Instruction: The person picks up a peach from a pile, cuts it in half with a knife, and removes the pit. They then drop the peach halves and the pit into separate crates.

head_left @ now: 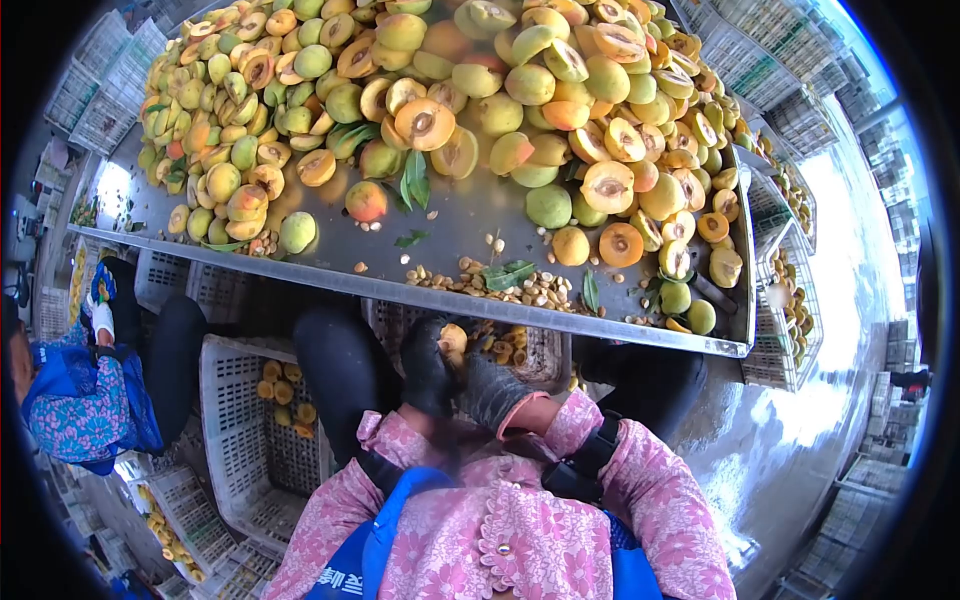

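My left hand [427,368], in a dark glove, is closed around a peach [453,340] below the table's front edge. Right beside it, my right hand [495,392], in a dark grey glove, is curled with its back toward me. Whatever its fingers grip is hidden. Both hands are over a crate [545,362] between my knees that has several peach halves [508,345] in it. Above them, a metal table [340,235] carries a large heap of whole and halved peaches [425,124], many with pits showing.
Loose pits [500,288] and green leaves [414,180] lie along the table's raised front rim [420,295]. A crate [228,440] with peach halves stands left of my legs. A co-worker [90,400] sits farther left. More crates [785,345] stand at right beside wet floor [810,420].
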Available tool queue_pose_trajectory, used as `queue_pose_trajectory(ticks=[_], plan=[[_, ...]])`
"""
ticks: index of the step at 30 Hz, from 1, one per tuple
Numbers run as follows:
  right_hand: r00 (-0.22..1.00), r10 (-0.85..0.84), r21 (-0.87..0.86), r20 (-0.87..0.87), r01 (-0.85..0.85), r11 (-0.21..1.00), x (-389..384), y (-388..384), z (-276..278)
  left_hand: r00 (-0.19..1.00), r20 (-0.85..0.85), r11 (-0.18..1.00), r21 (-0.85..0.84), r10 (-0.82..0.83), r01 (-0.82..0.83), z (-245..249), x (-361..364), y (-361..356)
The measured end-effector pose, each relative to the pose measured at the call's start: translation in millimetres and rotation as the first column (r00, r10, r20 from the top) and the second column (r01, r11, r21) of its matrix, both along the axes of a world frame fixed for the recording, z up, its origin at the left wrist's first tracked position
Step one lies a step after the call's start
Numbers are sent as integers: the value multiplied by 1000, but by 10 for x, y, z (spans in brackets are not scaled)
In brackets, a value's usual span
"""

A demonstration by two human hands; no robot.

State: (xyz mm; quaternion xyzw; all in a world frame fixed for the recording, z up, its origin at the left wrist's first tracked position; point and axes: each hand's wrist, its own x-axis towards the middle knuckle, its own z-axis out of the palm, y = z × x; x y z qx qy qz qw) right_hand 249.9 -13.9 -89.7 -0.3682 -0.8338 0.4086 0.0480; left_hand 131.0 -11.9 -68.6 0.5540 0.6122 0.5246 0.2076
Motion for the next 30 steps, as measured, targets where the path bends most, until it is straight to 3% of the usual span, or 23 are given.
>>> queue_pose_trajectory(ticks=[2, 5, 8, 10, 11, 12, 13, 14, 15, 16, 17, 19, 20, 21, 22, 23, 25, 27, 28, 30], plan=[[1000, 15, -2, 27, -15, 1000, -15, 41, 235, 1000, 11, 1000, 14, -8, 8, 10, -14, 17], [986, 168, -28, -2, -168, 985, 38, 140, 156, 978, 200, 990, -119, -51, 76, -104, -39, 21], [930, 234, -72, -283, -264, 962, 205, 195, 28, 951, 287, 986, -90, -111, 142, -101, -56, 3], [850, 27, -304, -526, -218, 928, 267, 173, 97, 956, 287, 994, -62, -66, 87, -200, -46, -5], [834, -131, -496, -535, -185, 848, 272, 152, 197, 957, 288, 997, -46, -42, 57, -248, -37, -10], [802, -303, -664, -515, -150, 732, 277, 130, 298, 835, 551, 992, -103, -3, 71, -268, -22, -17], [803, -475, -856, -360, -83, 510, 271, 79, 424, 644, 763, 983, -153, 53, 101, -279, -3, -29], [812, -435, -805, -390, -71, 589, 276, 63, 442, 401, 908, 971, -192, 119, 146, -279, 11, -36], [820, -396, -747, -413, -56, 663, 281, 48, 460, 361, 925, 962, -198, 121, 187, -141, 29, -31], [834, -102, -348, -542, -112, 931, 321, 54, 412, 318, 940, 952, -202, 123, 229, 22, 48, -36], [828, 217, 129, -517, -175, 976, 353, 50, 390, 275, 953, 941, -203, 126, 272, 130, 63, -41], [839, 140, -24, -525, -179, 984, 393, -19, 404, 594, 802, 932, -170, -57, 319, -286, -3, -145], [845, 102, -100, -524, -180, 979, 396, -36, 442, 719, 678, 925, -160, -152, 346, -246, -9, -131], [841, -225, -554, -493, -104, 826, 396, -50, 495, 708, 698, 934, -171, -110, 313, -208, 26, -131], [813, -492, -881, -311, -53, 471, 399, -71, 580, 694, 717, 943, -183, -64, 277, -161, 97, -141], [770, -638, -999, -25, -34, -1, 397, -84, 637, 728, 684, 948, -199, -46, 247, -149, 113, -157], [833, -460, -843, -308, -15, 538, 418, -174, 485, 832, 554, 955, -226, -35, 191, -265, 112, -217], [829, -412, -711, -379, 25, 703, 429, -190, 622, 711, 704, 944, -235, 1, 231, -283, -7, -191], [793, -499, -761, -350, 69, 644, 472, -216, 799, 461, 886, 932, -213, 58, 294, -279, -137, -124], [743, -618, -859, -258, 117, 499, 517, -210, 932, 584, 812, 929, -201, -19, 310, -231, -224, -112]])
